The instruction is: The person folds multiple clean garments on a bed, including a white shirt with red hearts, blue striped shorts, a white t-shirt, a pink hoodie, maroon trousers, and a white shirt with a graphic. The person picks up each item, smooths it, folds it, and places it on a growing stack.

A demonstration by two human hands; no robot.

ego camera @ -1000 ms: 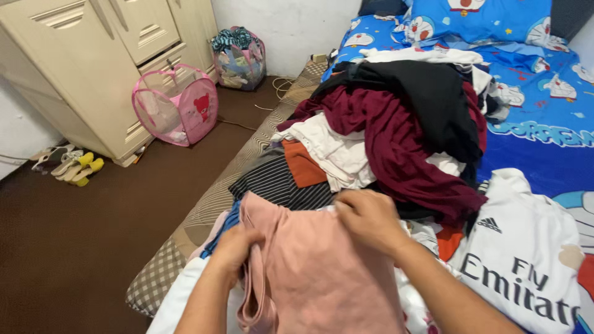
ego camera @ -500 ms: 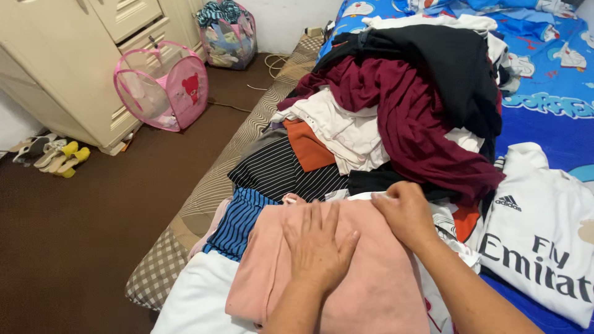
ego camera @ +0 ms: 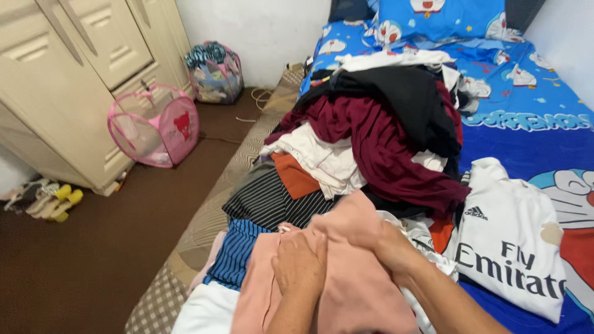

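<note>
Since half a second ago, pink garment's far edge lifted and folded toward the wearer; pink mesh hamper on floor at left; left hand flat, pressing the garment at the bed's near edge; right hand apparently pinching the raised fold, fingers partly hidden; clothes pile behind; white jersey at right.

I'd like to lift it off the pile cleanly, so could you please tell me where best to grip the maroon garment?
Probably the maroon fabric garment by its bunched lower end, from the near side: it drapes downhill toward the hands, its top under black cloth.
</note>
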